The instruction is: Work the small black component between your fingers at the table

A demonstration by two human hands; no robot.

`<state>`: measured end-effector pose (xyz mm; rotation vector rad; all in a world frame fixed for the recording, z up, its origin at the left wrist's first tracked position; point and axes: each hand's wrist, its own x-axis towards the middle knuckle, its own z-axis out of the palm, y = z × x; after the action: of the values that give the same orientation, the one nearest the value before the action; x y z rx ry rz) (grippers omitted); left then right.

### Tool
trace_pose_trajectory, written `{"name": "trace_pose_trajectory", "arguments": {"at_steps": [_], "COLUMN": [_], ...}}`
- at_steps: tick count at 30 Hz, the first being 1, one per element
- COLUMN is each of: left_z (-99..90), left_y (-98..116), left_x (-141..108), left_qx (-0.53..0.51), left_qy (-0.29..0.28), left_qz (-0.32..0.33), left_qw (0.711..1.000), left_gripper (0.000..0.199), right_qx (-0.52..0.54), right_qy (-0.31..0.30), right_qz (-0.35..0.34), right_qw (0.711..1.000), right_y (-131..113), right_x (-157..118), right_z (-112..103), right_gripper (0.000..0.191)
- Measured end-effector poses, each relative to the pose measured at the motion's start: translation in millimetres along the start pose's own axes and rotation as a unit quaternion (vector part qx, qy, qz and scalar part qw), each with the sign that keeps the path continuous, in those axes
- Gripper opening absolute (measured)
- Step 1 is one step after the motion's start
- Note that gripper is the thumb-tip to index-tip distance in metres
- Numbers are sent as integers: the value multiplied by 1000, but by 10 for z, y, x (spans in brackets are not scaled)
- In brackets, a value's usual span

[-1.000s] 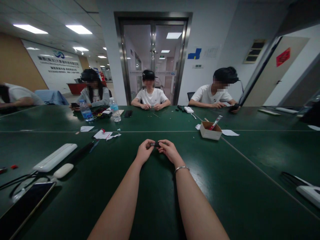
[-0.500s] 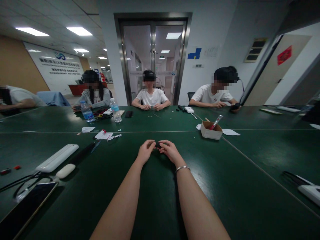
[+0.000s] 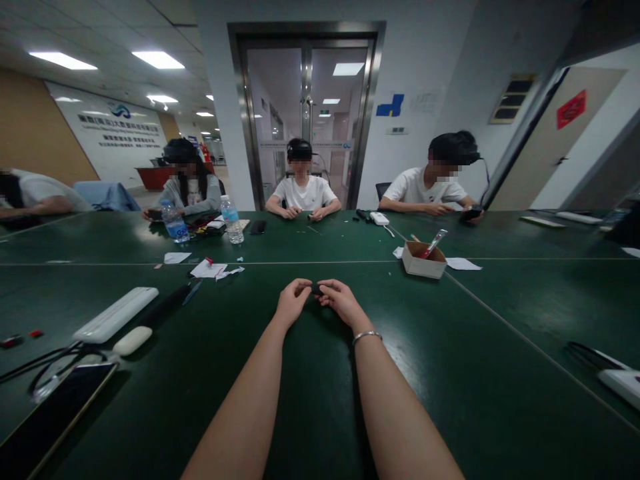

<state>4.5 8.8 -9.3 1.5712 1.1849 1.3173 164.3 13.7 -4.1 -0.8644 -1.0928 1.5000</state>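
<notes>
Between my two hands, over the middle of the green table (image 3: 320,373), is a small dark object (image 3: 316,289). My left hand (image 3: 294,300) pinches its left side between thumb and fingers. From the other side my right hand (image 3: 341,301), with a silver bangle at the wrist, grips it with closed fingers. The object's shape is mostly hidden by the fingertips. Both forearms reach forward from the bottom edge of the view.
On the left lie a phone (image 3: 60,417), a white power bank (image 3: 117,315), a white oval case (image 3: 133,341) and cables. Ahead are paper scraps (image 3: 209,269), bottles (image 3: 232,221) and a small box (image 3: 424,262). Several people sit across the table.
The view has shifted very slightly. My hands stay in nearly the same place around the dark object, which shows a little more between the fingertips.
</notes>
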Motion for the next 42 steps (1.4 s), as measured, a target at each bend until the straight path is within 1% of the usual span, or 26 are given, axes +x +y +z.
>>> {"name": "trace_pose_trajectory", "arguments": {"at_steps": [4, 6, 11, 14, 17, 19, 21, 23, 27, 29, 32, 34, 38, 42], "left_z": [-3, -4, -5, -9, -7, -3, 1, 2, 1, 3, 10, 15, 25, 28], "left_y": [25, 23, 31, 54, 46, 20, -8, -22, -5, 11, 25, 31, 51, 44], "left_x": [-4, -5, -13, -20, -15, -6, 1, 0, -12, -13, -11, -10, -18, -23], "left_qx": [-10, -4, 2, -9, -13, -19, -19, -6, 3, -10, -15, -9, -25, -5], "left_qy": [-9, -14, -2, -4, 13, 21, 14, 3, 8, 6, -5, -11, -15, -13], "left_qz": [-35, -39, 12, 23, 3, -32, -62, -58, -9, -21, -57, -56, -41, -53], "left_qw": [999, 999, 1000, 1000, 1000, 999, 998, 998, 1000, 1000, 998, 998, 999, 999], "left_gripper": [29, 30, 22, 20, 26, 33, 37, 36, 29, 30, 36, 36, 29, 33], "right_qx": [1, 1, -4, -4, 0, 4, 6, 4, -1, -3, -3, -4, -6, -8], "right_qy": [2, 2, 3, 1, 1, 3, 5, 5, 6, 10, 15, 13, 8, 9], "right_qz": [2, 1, 10, 13, 13, 14, 16, 18, 18, 18, 17, 13, 12, 18], "right_qw": [1000, 1000, 1000, 1000, 1000, 1000, 1000, 1000, 1000, 1000, 1000, 1000, 1000, 1000], "right_y": [-6, -10, -12, -9, -7, -6, -7, -9, -8, -2, 12, 18, 11, -7], "right_x": [-6, -4, 25, 42, 46, 42, 37, 33, 37, 44, 53, 53, 46, 38], "right_z": [4, 7, 6, 5, 8, 13, 19, 23, 26, 24, 19, 17, 24, 37], "right_gripper": [29, 28, 26, 24, 23, 24, 24, 24, 21, 21, 21, 21, 21, 22]}}
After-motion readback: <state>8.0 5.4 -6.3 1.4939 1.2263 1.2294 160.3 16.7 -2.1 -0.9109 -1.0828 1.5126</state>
